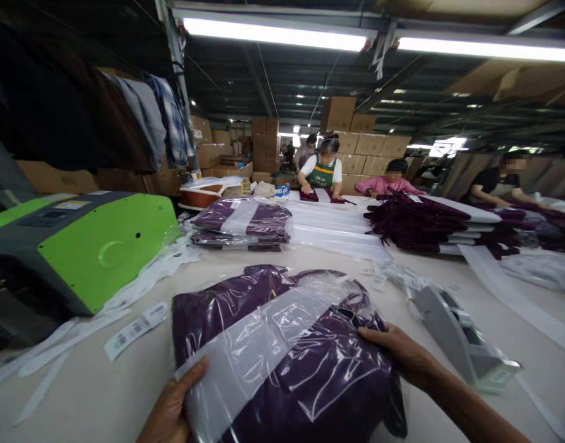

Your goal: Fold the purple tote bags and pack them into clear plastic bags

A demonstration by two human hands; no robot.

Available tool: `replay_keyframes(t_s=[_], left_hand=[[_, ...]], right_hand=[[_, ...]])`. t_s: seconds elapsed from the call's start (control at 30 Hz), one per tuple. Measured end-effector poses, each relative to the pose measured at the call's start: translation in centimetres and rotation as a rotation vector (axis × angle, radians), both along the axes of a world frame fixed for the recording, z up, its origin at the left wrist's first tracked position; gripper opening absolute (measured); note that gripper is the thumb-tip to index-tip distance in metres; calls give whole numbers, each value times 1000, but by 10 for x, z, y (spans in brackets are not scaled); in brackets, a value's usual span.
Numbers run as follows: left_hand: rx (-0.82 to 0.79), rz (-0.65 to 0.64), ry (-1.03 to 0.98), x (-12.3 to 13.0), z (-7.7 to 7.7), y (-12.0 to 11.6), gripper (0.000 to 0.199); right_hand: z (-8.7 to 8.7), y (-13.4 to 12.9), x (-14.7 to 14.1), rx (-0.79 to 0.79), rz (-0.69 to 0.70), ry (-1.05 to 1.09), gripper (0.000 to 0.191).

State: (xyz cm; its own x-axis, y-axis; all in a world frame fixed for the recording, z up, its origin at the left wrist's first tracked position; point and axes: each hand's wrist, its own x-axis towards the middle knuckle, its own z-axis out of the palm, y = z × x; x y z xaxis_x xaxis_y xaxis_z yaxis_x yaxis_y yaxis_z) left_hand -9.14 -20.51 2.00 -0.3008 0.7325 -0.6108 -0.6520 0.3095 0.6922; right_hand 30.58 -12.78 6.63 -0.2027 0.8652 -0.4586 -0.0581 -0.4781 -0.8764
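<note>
A folded purple garment in a clear plastic bag [282,363], with a pale strip running diagonally across it, lies at the front of the table. My left hand [174,400] grips its lower left edge, thumb on top and the other fingers mostly hidden beneath. At the upper right edge, my right hand [397,347] holds the same bag with its thumb over the plastic. Behind it sits a stack of similar bagged purple garments [240,221].
A green and grey machine [111,246] stands at left, beside white strips and a label sheet [135,329]. A grey tape dispenser [466,338] is at right. Farther back are a dark purple garment pile [415,221] and several people working.
</note>
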Motion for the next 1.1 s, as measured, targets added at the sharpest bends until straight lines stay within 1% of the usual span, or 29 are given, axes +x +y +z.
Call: replay_keyframes(t_s=[0.07, 0.13, 0.17, 0.23, 0.33, 0.4, 0.5, 0.57, 0.67, 0.73, 0.8, 0.87, 0.93, 1.0, 1.03, 1.1], left_hand=[[-11, -15, 32, -13, -1, 1, 30], [-27, -25, 56, -25, -4, 1, 26], [-38, -29, 58, -30, -5, 1, 25], [-63, -32, 51, -38, -7, 0, 23], [-72, -35, 29, -43, -10, -2, 20], [-71, -35, 26, -42, -10, -3, 19], [-93, -49, 40, -41, -11, -4, 22], [-111, -71, 58, -43, -12, -4, 25], [-116, -79, 86, -49, -12, -2, 32], [-130, -56, 124, -52, -5, 2, 34], [-138, -51, 181, -52, 12, 8, 33], [-109, -71, 258, -50, 38, 16, 33], [-41, -114, 351, -45, 73, 25, 38], [31, -175, 448, -38, 111, 34, 49], [54, -207, 489, -33, 130, 39, 54], [88, -270, 590, -23, 167, 47, 58]], right_hand=[[-15, -4, -6, 6, 100, -76, 44], [-28, -2, -3, -32, 201, -253, 52], [-31, 1, 1, -55, 237, -361, 56], [-32, 12, 13, -50, 261, -570, 59], [-18, 31, 33, 133, 209, -760, 52], [-4, 39, 41, 231, 167, -771, 46], [11, 37, 45, 252, 180, -701, 41], [13, 30, 45, 198, 231, -675, 41], [9, 13, 43, 54, 312, -630, 46], [6, -1, 39, -12, 365, -497, 49], [5, -16, 30, -40, 451, -282, 52], [5, -31, 16, -88, 584, -67, 53], [5, -44, -3, -166, 743, 92, 53], [5, -54, -23, -219, 860, 166, 50], [5, -57, -33, -224, 889, 181, 49], [5, -60, -50, -216, 894, 220, 48]])
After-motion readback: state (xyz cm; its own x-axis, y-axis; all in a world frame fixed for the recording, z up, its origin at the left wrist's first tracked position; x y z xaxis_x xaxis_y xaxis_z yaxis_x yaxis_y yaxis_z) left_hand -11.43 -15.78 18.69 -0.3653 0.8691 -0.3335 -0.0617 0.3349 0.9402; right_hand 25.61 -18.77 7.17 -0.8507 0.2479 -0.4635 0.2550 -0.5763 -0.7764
